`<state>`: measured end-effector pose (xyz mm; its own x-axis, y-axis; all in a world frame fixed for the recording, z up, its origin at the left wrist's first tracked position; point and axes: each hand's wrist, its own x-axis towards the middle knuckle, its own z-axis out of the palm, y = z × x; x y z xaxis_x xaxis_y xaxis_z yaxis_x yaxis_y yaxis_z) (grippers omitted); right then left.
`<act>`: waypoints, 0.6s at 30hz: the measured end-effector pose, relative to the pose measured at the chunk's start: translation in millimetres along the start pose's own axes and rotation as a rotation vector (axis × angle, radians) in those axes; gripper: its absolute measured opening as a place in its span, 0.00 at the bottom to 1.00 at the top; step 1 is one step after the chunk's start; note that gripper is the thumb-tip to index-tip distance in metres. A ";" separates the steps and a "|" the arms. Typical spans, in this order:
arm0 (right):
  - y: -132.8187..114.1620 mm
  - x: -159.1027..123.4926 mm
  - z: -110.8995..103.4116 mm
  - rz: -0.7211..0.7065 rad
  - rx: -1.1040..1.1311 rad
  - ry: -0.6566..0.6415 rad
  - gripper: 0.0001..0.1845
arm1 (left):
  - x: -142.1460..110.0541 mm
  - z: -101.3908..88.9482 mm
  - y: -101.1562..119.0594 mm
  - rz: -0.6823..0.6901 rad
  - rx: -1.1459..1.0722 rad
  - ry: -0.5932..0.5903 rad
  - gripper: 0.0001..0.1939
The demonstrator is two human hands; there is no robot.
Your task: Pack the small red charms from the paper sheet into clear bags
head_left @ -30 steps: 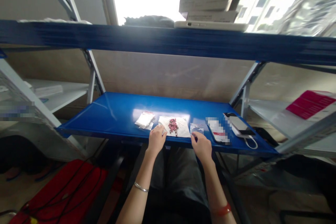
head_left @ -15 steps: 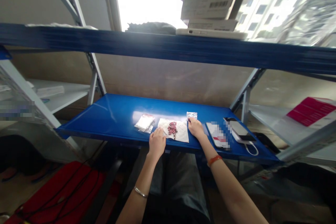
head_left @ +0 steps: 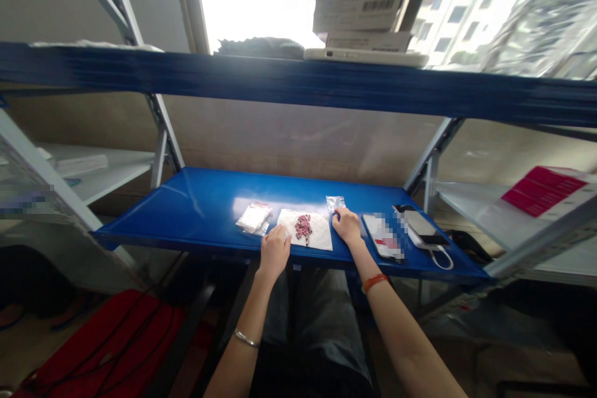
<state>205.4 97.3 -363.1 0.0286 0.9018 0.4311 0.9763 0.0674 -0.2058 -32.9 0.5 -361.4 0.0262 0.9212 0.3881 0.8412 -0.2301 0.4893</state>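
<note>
Pixelation blurring flat card (head_left: 383, 237) on blue steel shelf (head_left: 186, 211), its print unreadable. Second pixelated patch (head_left: 25, 198) masking label on left upright. Red pieces (head_left: 303, 228) on white sheet (head_left: 318, 237) showing too small to identify. Left grip (head_left: 275, 254) covering near edge of sheet. Small clear packet (head_left: 336, 203) just beyond right grip (head_left: 347, 227), contents too small to tell. Carton stack (head_left: 359, 6) running off top edge. Red bag (head_left: 102, 348) getting cut off by bottom edge. Magenta-printed booklet (head_left: 543, 191) running off right edge, text too small to read.
</note>
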 end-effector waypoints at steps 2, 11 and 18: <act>0.4 0.2 0.6 0.004 -0.005 0.009 0.16 | 2.9 -0.3 -3.2 0.010 -0.059 0.039 0.16; -7.6 -13.7 -1.7 0.029 0.007 0.142 0.19 | 11.2 -15.6 -37.1 -0.083 -0.009 0.434 0.16; -23.3 -39.5 -10.5 0.175 0.056 0.112 0.22 | 8.9 -17.6 -66.9 -0.168 0.016 0.332 0.15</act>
<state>183.8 55.6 -366.2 0.2231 0.8489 0.4791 0.9411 -0.0593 -0.3330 -98.4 18.6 -377.0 -0.2878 0.7931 0.5368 0.8271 -0.0767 0.5567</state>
